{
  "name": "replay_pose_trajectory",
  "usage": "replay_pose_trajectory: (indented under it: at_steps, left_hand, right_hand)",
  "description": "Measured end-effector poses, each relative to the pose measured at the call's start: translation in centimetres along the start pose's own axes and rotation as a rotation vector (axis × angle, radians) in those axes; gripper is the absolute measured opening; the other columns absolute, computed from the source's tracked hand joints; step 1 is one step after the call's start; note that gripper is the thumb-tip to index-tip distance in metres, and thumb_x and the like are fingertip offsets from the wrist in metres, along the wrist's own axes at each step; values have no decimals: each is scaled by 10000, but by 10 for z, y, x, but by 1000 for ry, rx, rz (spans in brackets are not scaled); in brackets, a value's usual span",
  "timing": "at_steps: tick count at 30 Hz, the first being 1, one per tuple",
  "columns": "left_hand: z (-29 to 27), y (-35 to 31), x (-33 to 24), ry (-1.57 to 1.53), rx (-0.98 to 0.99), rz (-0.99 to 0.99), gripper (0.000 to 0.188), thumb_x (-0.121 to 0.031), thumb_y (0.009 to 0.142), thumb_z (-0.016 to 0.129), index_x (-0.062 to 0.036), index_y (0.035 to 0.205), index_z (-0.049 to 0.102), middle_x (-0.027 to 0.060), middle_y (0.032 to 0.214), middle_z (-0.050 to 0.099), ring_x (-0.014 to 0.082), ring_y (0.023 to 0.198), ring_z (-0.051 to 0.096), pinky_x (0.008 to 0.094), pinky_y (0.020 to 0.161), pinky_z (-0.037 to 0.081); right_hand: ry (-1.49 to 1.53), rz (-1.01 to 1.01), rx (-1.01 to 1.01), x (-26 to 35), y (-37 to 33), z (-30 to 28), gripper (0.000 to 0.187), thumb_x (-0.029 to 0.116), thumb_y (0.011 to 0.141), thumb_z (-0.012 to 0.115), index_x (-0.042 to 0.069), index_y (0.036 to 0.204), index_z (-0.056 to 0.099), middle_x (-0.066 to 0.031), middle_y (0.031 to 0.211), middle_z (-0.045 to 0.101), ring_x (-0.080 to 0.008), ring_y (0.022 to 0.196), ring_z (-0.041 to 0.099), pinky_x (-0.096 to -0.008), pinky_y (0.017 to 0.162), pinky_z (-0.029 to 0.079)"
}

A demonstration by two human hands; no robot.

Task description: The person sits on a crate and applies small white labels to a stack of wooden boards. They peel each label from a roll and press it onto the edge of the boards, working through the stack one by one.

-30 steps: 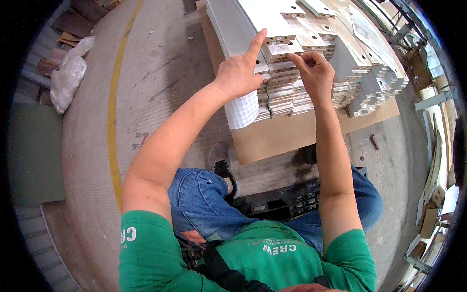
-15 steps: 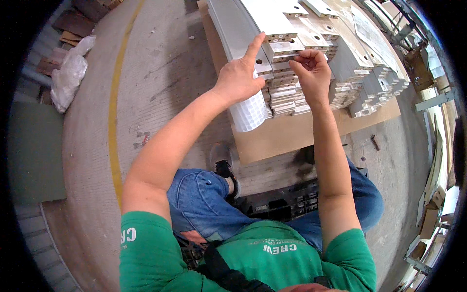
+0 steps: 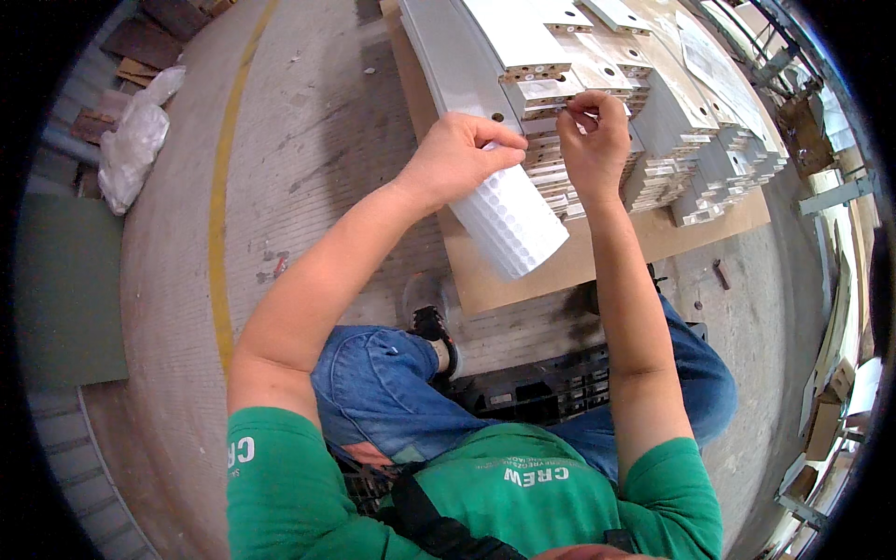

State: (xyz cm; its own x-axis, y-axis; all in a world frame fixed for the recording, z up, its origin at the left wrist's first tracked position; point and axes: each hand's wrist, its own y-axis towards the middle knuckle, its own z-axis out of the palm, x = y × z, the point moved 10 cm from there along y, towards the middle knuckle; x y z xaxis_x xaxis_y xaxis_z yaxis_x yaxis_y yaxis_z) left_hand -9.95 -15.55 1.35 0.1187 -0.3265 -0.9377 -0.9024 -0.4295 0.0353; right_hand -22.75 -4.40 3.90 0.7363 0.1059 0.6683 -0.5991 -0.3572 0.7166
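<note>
My left hand (image 3: 457,157) is closed on a curled white sheet of round stickers (image 3: 515,229), which hangs down past the near end of a panel stack. Its thumb and fingertips pinch the sheet's upper edge. To the right, my right hand (image 3: 599,145) has thumb and index finger together in a pinch beside the panel ends. Whatever lies between those fingertips is too small to make out. Long white panels (image 3: 511,35) are piled in front of me, with drilled holes along their cut ends. Part of the stack (image 3: 551,189) is hidden behind the sheet and my right hand.
The panels rest on a brown board (image 3: 485,289). More stacked panels (image 3: 695,140) stand at the right. A black plastic pallet (image 3: 532,390) lies by my legs. White wrapped plastic (image 3: 133,154) sits at far left, and a small red-handled tool (image 3: 721,273) on the floor.
My left hand has drawn back from the top panel's end, its pointing finger now folded into a pinch. The sticker sheet has swung to the right. My right hand has moved only slightly.
</note>
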Motion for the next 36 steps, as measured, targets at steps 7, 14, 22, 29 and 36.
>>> replay_pose_trajectory:
  at_steps: [7,14,22,29,36]
  left_hand:
    - [-4,-27,5,-230,92,-170,392,-25,718,703,-39,1102,627,73,911,661,125,813,615,242,728,492]
    - [17,-55,-8,-393,203,-252,405,16,794,597,-45,1193,567,86,1002,645,118,856,620,259,770,510]
    - [14,-62,-22,3,54,-132,340,-11,751,639,-26,1090,634,64,979,653,102,830,601,244,742,494]
    - [22,-61,-28,105,63,-109,336,-18,716,635,-24,1052,652,49,925,664,99,819,597,241,727,483]
    - [17,-62,-24,137,61,-95,315,-6,720,619,-24,1032,659,47,908,663,99,808,595,238,721,476]
  right_hand:
    - [-225,-1,96,-6,8,-11,282,95,694,758,40,886,560,-81,840,555,-179,698,579,-303,594,484]
    - [-228,-51,231,3,14,-13,207,155,754,734,18,829,599,-75,789,598,-145,654,571,-273,563,469]
    - [-68,-171,564,105,-47,-17,127,75,767,660,28,881,630,-99,842,618,-260,792,582,-350,684,483]
    - [-172,-241,594,111,-59,-10,151,70,751,627,46,900,633,-96,830,604,-281,819,575,-384,695,483]
    - [-208,-314,544,115,-68,2,199,30,715,593,44,910,628,-91,823,604,-268,786,574,-369,673,495]
